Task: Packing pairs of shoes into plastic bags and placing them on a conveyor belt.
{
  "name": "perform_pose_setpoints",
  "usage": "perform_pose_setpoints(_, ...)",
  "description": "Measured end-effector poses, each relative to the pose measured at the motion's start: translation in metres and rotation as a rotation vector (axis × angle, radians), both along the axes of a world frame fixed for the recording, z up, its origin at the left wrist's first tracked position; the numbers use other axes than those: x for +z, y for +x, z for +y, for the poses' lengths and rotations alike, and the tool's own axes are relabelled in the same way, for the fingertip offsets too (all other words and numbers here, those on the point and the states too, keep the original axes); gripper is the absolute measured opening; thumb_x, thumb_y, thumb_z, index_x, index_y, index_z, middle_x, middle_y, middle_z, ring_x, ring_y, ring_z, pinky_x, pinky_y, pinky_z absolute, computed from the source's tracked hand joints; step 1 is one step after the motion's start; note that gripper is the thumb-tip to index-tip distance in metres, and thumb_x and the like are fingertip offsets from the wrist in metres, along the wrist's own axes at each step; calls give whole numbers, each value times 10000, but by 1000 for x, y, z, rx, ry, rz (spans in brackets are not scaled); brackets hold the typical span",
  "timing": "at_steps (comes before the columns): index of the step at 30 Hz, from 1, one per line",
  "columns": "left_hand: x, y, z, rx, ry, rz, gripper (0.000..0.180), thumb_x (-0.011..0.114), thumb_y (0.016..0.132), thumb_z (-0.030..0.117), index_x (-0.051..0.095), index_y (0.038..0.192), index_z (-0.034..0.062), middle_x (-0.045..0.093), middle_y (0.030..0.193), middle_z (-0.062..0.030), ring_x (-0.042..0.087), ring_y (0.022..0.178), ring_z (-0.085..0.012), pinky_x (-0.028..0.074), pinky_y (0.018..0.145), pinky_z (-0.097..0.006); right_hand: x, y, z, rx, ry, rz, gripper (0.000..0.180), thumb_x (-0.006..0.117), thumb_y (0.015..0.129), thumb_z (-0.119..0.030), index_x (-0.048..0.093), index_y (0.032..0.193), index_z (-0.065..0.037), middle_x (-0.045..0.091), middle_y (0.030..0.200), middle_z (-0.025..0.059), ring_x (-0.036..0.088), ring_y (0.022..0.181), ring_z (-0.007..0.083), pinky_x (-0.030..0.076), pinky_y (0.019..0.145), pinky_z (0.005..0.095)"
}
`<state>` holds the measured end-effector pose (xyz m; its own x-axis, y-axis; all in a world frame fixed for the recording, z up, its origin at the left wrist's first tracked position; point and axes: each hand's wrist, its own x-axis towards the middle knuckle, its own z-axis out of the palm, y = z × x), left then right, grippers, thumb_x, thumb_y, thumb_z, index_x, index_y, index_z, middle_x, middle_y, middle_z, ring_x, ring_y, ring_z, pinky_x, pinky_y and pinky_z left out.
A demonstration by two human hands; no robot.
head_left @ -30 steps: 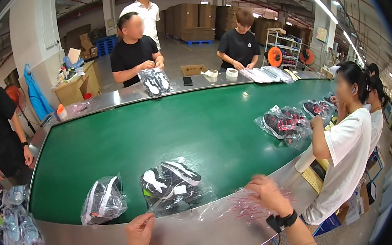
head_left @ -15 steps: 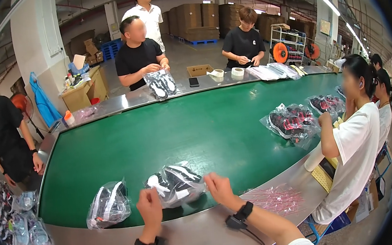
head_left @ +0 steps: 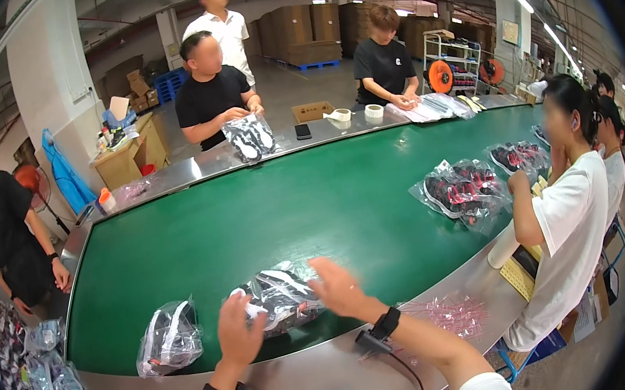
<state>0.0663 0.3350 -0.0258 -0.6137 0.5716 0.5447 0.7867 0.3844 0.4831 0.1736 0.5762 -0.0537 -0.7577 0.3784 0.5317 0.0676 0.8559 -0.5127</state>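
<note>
A clear plastic bag holding a pair of black and white sneakers [head_left: 281,297] lies at the near edge of the green conveyor belt [head_left: 254,215]. My left hand [head_left: 241,331] is at the bag's left side, open, its fingers apart and the tips by a white sole. On the other side, my right hand [head_left: 339,290] is open too, fingers stretched over the bag's right end. Whether either hand touches the plastic, I cannot tell. To the left of them sits a second bagged pair of dark sneakers with white soles [head_left: 168,337].
Red-and-black shoes in bags [head_left: 463,192] lie at the right, near a seated co-worker [head_left: 565,201]. Pink ties [head_left: 448,317] are scattered on the metal edge. Across the belt, a person in black holds bagged shoes [head_left: 249,139]. Tape rolls [head_left: 374,112] stand nearby.
Both hands have gone from closed fingers at the bag's ends to open fingers. My right hand has moved slightly up and left. The far-right person in black now reaches onto the plastic sheets.
</note>
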Motion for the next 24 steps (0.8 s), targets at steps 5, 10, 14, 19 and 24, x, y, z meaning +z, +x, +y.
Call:
perform_pose_setpoints(5, -2, 11, 16, -245, -462, 310, 725, 778, 659, 420, 527, 1267, 114, 504, 1298, -171, 465, 1195, -399, 367, 955, -531, -19, 7, -6, 382, -185, -426, 525, 531, 906, -414, 427, 1241, -23, 550, 1142, 233, 525, 1094, 402, 437, 904, 445)
perform_pose_setpoints(10, -10, -8, 21, -175, -404, 269, 758, 804, 609, 383, 529, 1266, 122, 513, 1284, -173, 473, 1185, -399, 377, 953, -526, -10, 45, 63, 280, 32, -797, 598, 539, 899, -435, 401, 1317, -29, 523, 1233, 186, 491, 1175, 319, 408, 934, 459)
perform_pose_setpoints(14, -22, -40, 22, -55, -308, 212, 776, 811, 557, 313, 521, 1240, 81, 501, 1274, -194, 469, 1175, -376, 366, 945, -504, -16, 73, 139, -83, 238, -549, 567, 551, 890, -389, 406, 1336, -70, 501, 1262, 182, 440, 1224, 342, 379, 947, 517)
perform_pose_setpoints(19, -33, -67, 25, 199, -349, 444, 899, 803, 522, 238, 428, 1320, 60, 447, 1320, -223, 482, 1146, -424, 382, 947, -534, -2, 120, 230, -643, 450, -463, 490, 538, 880, -271, 436, 1325, -92, 465, 1300, 194, 375, 1269, 396, 345, 928, 604)
perform_pose_setpoints(24, 33, -3, 27, 249, -606, 485, 684, 724, 718, 387, 492, 1301, 115, 462, 1362, -129, 401, 1262, -357, 326, 990, -526, -1, 146, 296, -904, 598, -518, 328, 491, 847, -151, 524, 1169, -101, 496, 1255, 253, 379, 1263, 447, 302, 913, 701)
